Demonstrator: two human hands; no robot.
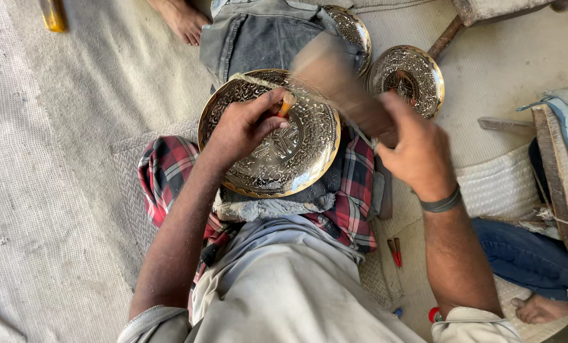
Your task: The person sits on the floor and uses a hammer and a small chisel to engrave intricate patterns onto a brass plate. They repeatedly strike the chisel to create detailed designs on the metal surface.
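Your left hand (242, 127) is closed around a small punch tool (286, 103) with an orange-brown top, fingers and thumb pinching it, tip down on the engraved brass plate (296, 152). The hand rests on the plate's face, just left of its centre medallion

Your right hand (417, 149) is clenched on the handle of a hammer (335, 82). The hammer is motion-blurred, so its head shape is hard to tell; it sits above the plate's upper right rim, close to the punch top. Dark wristband (441, 204) on that wrist

The plate lies tilted on a padded grey block (277, 206), which sits on a red plaid cloth (166, 171) over your lap. Plate face is covered in fine chased pattern, rim gold-coloured

Around it:
- second engraved plate (408, 76) on the mat, upper right, well apart from the one under your hands
- third plate (354, 28) partly hidden behind the grey denim (258, 35) of your leg at the top
- two small red-handled tools (394, 251) on the mat by your right forearm
- wooden board (558, 178) at the right edge, resting on another person's blue-jeaned leg (525, 254), bare foot (541, 310) below it
- bare foot (182, 19) at the top, beside the denim
- yellow object (53, 14) top left, cut off by the frame

Everything sits on a pale woven mat (55, 190)
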